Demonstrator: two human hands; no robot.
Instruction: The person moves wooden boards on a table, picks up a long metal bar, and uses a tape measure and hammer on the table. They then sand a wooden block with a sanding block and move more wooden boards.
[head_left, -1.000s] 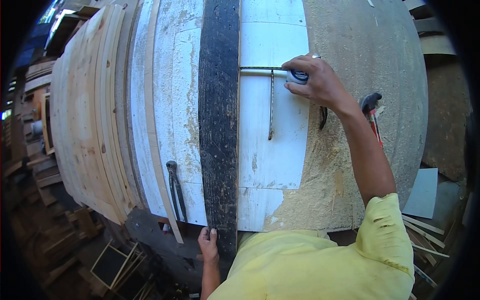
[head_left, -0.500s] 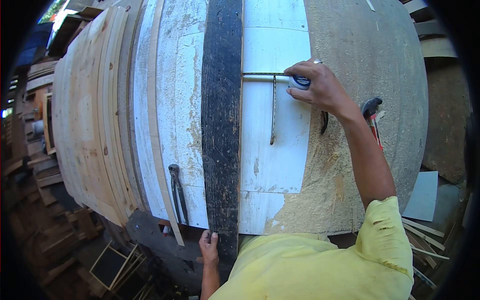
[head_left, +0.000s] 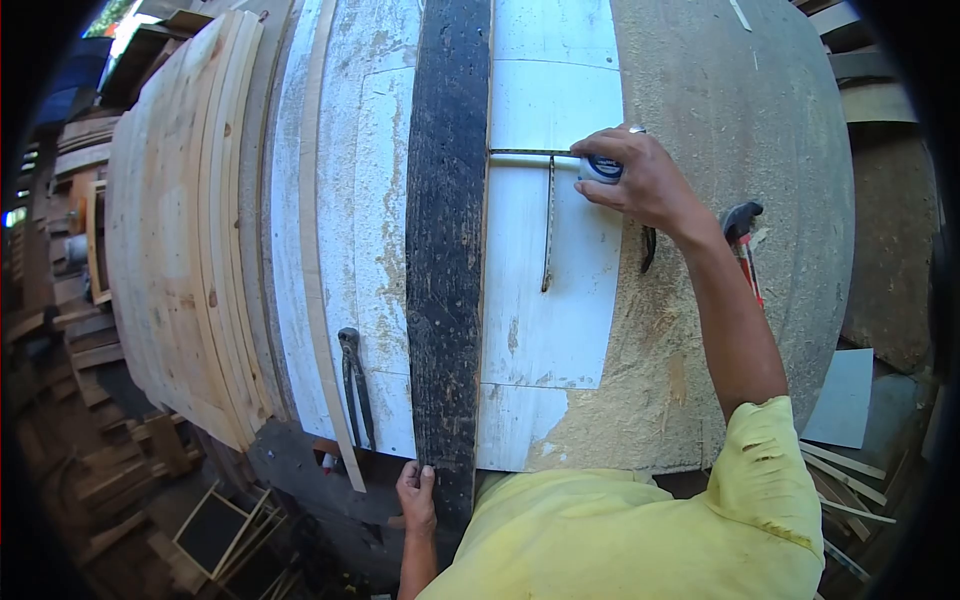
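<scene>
Tape measure (head_left: 601,170) clasped in worker's R hand (head_left: 655,185), the nearer of 2, lies right of the dark board (head_left: 445,240), its blade running left over white panel (head_left: 560,330) to the board's R edge, approx. square to that board's near–far long axis. L hand (head_left: 416,500) curls at board's near end, grip unclear. On counter (head_left: 800,250): 1 tape measure, 1 dark board, 1 pr. pincers (head_left: 355,385) near left, 1 hammer (head_left: 741,225) right of R forearm.
</scene>
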